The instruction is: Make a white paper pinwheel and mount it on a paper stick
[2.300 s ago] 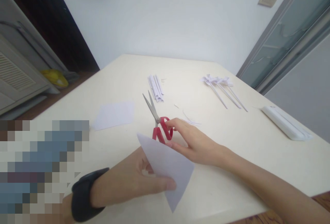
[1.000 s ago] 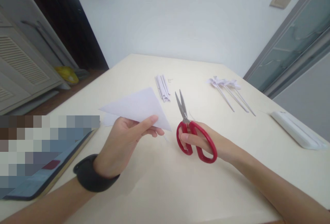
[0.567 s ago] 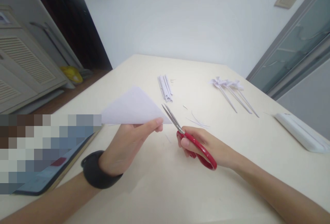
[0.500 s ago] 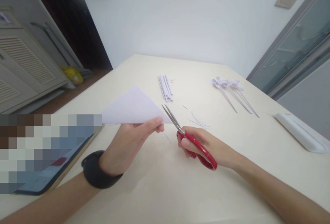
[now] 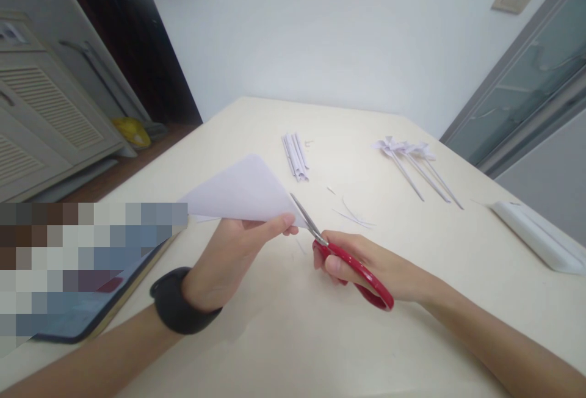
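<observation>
My left hand point(image 5: 249, 245) pinches a white sheet of paper point(image 5: 238, 190), folded into a triangle, near its right corner. Red-handled scissors point(image 5: 361, 270) are gripped in my right hand point(image 5: 366, 257), with the blades pointing up and left. Those blades lie along the right edge of the paper, close to my left fingertips; one blade is partly hidden by the sheet. Thin paper offcuts point(image 5: 354, 218) lie on the table point(image 5: 274, 337) just beyond the scissors.
Rolled paper sticks point(image 5: 295, 157) lie together at the back. Three paper pinwheels point(image 5: 405, 157) on sticks rest at the right. A white oblong object point(image 5: 538, 236) sits by the right edge. On the left is a tablet point(image 5: 105, 300), partly blurred out.
The scissor blades have come closer together along the paper's right edge. The paper has tilted, its right corner slightly lower, and both hands have shifted a little to the right.
</observation>
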{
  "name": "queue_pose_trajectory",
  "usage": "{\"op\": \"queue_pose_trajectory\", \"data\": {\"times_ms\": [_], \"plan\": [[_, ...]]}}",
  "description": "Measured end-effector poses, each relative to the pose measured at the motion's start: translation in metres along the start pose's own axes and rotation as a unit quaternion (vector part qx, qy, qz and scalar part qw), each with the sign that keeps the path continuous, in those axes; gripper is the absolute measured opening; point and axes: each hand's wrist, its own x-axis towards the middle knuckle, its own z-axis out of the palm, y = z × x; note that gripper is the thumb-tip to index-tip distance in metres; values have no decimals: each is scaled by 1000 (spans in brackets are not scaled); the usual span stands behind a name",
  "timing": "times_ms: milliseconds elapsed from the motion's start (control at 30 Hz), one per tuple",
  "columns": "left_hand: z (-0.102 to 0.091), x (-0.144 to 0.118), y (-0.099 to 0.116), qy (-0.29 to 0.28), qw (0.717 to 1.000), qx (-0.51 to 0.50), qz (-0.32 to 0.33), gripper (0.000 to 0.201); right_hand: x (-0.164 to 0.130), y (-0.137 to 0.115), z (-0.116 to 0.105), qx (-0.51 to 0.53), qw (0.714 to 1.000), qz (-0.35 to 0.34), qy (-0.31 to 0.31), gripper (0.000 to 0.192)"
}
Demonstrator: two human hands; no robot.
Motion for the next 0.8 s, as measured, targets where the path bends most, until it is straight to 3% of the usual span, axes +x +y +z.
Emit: {"op": "queue_pose_trajectory", "data": {"times_ms": [267, 800], "plan": [[-1, 1, -2, -49, 998, -20, -20, 9, 0, 2, 1, 3, 1000, 11, -6, 32], [2, 2, 0, -26, 998, -64, 8, 7, 0, 1, 0, 24, 1000, 16, -6, 33]]}}
